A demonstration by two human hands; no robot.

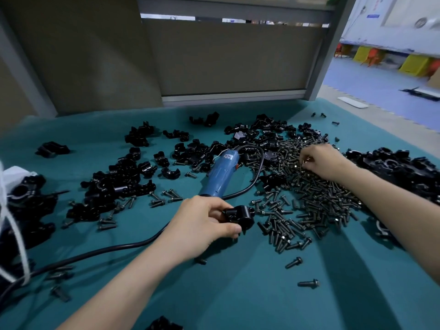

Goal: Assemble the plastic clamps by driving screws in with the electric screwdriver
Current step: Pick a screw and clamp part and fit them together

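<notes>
Right hand in screws, fingertips hidden

**Teal, Black and 1 Blue Tool**

Plain teal across the table cover, no pattern. Glossy black on the clamp at lower centre and on the loose clamp halves at centre left. Dark grey, dully metallic, through the screws at centre right. Blue on the electric screwdriver, with a white label and a black cable. Grey-brown on the partition above. Blue on the floor at upper right, beside yellow bins.
</notes>
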